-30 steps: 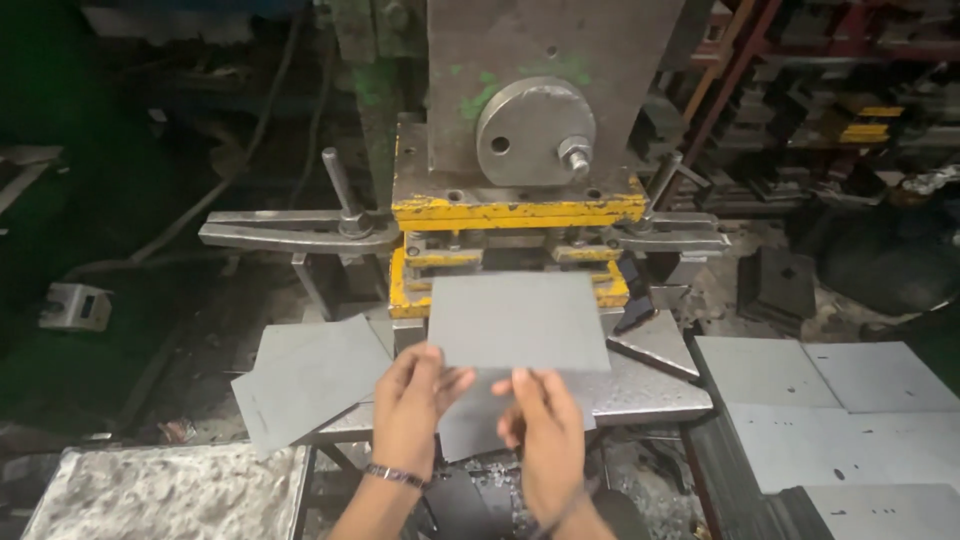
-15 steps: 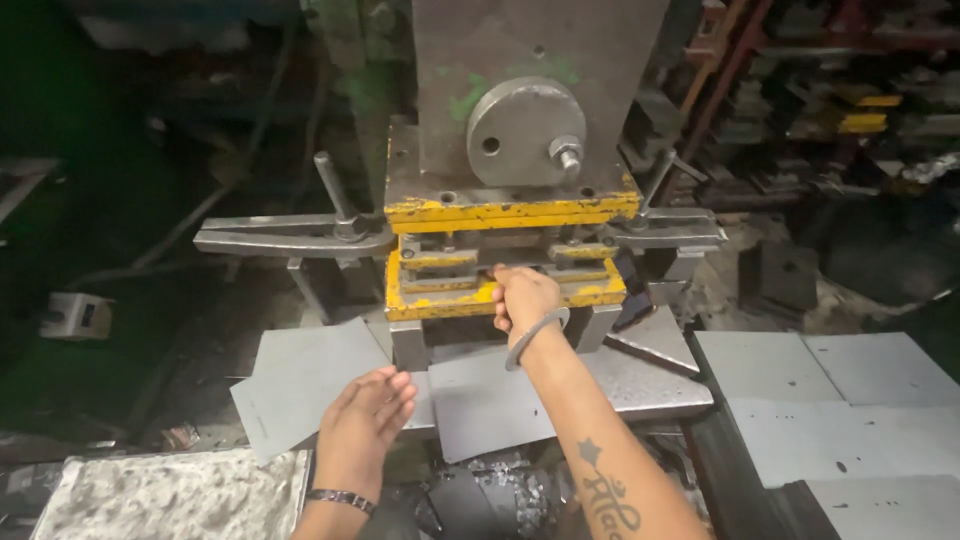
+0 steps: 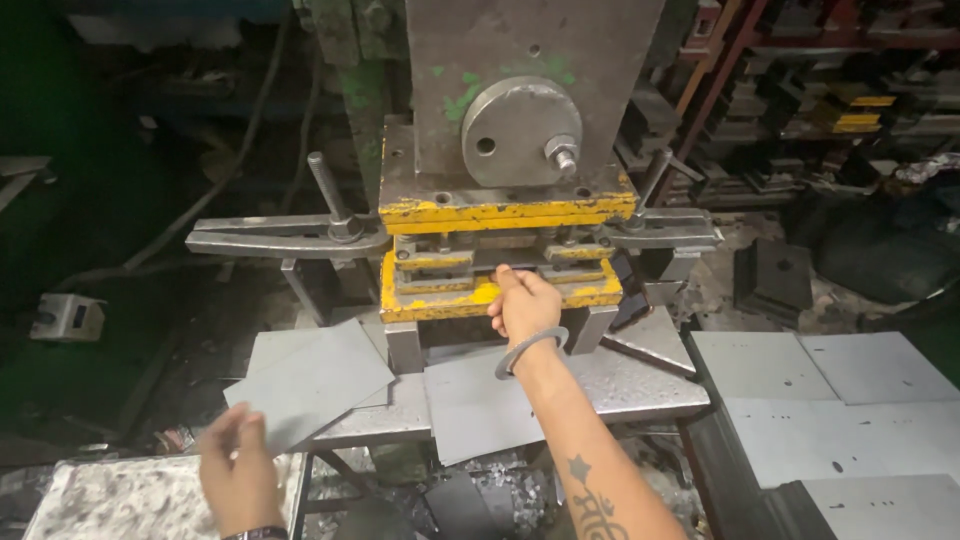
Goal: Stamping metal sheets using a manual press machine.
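My right hand (image 3: 524, 305) reaches into the gap of the yellow die (image 3: 440, 300) on the grey press (image 3: 530, 90), fingertips at a dark piece inside the slot; whether it grips anything I cannot tell. A metal bangle sits on that wrist. A grey sheet (image 3: 480, 410) lies on the press table (image 3: 640, 385) under my forearm. My left hand (image 3: 238, 472) is low at the left, blurred, fingers spread, at the near corner of a loose grey sheet (image 3: 310, 385) lying at the table's left side.
Flat grey sheets (image 3: 830, 400) are stacked on the right. A speckled metal tray (image 3: 120, 505) sits at the lower left. Clamp bars (image 3: 280, 240) stick out on both sides of the die. Scrap pieces (image 3: 480, 495) lie under the table. Shelves of dark parts (image 3: 840, 100) stand behind.
My right hand left the sheet and went forward into the die gap. My left hand dropped back and left toward the loose sheet. The sheet held earlier now lies on the table.
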